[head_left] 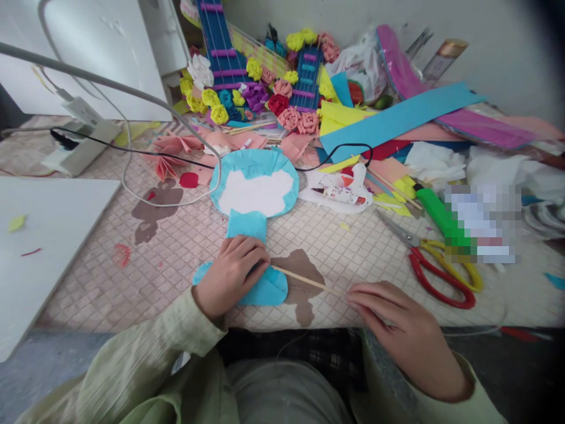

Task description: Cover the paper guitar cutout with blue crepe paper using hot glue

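1. The fingers [251, 250] of the left hand [229, 274] are curled down flat, pressing a blue paper piece [265, 288] against the table [185, 235]; they pin it rather than pinch it.
2. At 12 o'clock from that hand lies a round blue-and-white paper shape [256, 188]; at 10 o'clock, pink folded papers [170, 153] and a white cable [132, 176].
3. A thin wooden stick [304, 281] runs from under the blue paper toward 4 o'clock, its far end at the right hand [397, 324].
4. The right hand's fingers lie nearly closed over the stick's end; whether they truly grip it, I cannot tell.
5. To roll well, I judge: keep the stick snug against the paper's edge, left palm holding firm, and twist evenly so the paper winds tight without creasing.
6. At 2 o'clock from the right hand rest red-and-yellow scissors [441, 271] and a glue gun [344, 188]; paper flowers [286, 100] are heaped at the far edge.
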`<state>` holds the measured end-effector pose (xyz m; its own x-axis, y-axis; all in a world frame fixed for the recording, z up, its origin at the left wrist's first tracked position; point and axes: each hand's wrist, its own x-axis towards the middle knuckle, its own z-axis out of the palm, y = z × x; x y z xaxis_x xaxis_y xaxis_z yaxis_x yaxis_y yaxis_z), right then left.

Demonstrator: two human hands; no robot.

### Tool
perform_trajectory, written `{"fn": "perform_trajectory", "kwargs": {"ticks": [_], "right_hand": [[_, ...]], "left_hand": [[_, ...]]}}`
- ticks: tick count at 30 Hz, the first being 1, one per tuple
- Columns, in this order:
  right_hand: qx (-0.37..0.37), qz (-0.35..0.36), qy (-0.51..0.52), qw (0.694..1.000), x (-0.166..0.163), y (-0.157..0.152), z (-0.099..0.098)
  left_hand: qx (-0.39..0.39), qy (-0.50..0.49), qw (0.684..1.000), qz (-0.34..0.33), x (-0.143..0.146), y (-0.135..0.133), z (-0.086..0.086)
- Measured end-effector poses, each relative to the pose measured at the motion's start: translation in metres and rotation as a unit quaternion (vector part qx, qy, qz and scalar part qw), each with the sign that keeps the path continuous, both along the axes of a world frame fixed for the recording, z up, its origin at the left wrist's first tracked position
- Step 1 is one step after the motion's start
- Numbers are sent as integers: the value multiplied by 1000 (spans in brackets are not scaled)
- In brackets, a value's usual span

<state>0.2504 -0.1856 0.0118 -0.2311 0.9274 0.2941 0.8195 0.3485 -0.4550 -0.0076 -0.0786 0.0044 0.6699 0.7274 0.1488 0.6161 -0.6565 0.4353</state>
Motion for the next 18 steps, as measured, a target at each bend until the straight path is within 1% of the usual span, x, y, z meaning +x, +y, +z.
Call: {"fn": "perform_trajectory", "kwargs": {"ticks": [8, 14, 18], "right_hand": [[6, 2, -10, 1000, 4, 1, 7], [5, -13, -8, 1000, 6, -1, 7], [0, -10, -6, 1000, 6, 0, 7]], "left_hand": [[16, -7, 1000, 1, -1, 0, -2], [2, -3, 1000, 20, 1, -1, -2], [-5, -7, 999, 33, 3, 0, -1]]}}
